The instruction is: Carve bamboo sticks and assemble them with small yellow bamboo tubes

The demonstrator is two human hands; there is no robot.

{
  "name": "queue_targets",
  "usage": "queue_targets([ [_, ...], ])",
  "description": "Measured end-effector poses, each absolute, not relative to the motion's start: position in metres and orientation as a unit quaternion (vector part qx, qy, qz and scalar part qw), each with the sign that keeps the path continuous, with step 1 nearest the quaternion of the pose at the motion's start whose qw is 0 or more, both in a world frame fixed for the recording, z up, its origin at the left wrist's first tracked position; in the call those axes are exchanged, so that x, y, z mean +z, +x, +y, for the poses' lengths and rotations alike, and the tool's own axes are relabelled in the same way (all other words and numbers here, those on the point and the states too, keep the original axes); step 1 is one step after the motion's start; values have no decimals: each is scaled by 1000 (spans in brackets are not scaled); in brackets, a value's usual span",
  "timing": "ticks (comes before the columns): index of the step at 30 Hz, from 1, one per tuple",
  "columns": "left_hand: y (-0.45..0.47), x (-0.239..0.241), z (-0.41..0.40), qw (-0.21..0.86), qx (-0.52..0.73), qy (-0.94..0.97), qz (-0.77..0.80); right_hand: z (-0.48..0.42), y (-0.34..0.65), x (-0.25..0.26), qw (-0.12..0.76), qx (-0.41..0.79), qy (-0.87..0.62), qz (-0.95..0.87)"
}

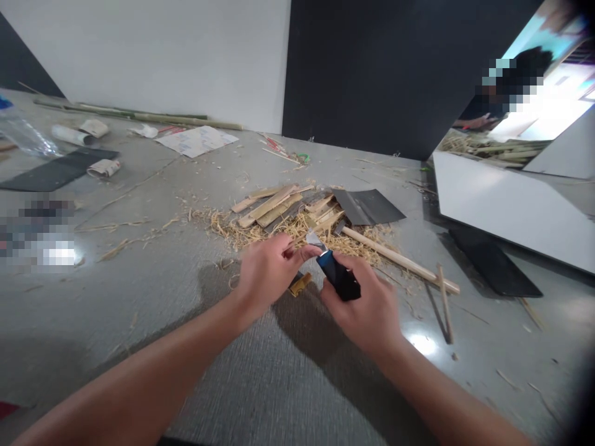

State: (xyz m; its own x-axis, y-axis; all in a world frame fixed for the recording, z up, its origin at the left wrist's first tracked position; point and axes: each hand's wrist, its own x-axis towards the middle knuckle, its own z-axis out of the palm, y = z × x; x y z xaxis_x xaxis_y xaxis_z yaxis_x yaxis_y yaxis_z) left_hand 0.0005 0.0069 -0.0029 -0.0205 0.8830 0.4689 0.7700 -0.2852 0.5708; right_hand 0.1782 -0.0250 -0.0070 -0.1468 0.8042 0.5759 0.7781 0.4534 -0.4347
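Observation:
My left hand (267, 266) is closed, pinching a thin bamboo strip (335, 221) that sticks out past its fingertips toward the right. In my right hand (372, 306) is a utility knife (341, 280) with a black and blue handle. Its blade points up and left, close against the strip, and my left thumb is at the blade's base. Whether the edge touches the strip I cannot tell. Beyond both hands, flat bamboo slats (274, 207) lie on a heap of curly shavings (225, 228). A hammer's wooden handle (400, 259) extends right from the heap.
A dark sheet (369, 207) lies behind the heap. A yellow object (301, 284) is on the floor below my hands. At right are a white panel (506, 210) and a black flat piece (495, 263). Bamboo poles (153, 116) line the wall; a plastic bottle (25, 130) is far left.

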Motion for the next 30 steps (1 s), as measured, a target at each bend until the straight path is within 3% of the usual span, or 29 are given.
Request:
queue_targets([
  [11,-11,3,9,237,317,781,483,-11,199,-3,369,-20,-456,-809],
  [18,-9,10,5,327,361,753,443,-12,197,-3,360,-41,-431,-826],
  [30,-7,9,8,193,317,767,523,-14,196,-7,362,-47,-428,-827],
])
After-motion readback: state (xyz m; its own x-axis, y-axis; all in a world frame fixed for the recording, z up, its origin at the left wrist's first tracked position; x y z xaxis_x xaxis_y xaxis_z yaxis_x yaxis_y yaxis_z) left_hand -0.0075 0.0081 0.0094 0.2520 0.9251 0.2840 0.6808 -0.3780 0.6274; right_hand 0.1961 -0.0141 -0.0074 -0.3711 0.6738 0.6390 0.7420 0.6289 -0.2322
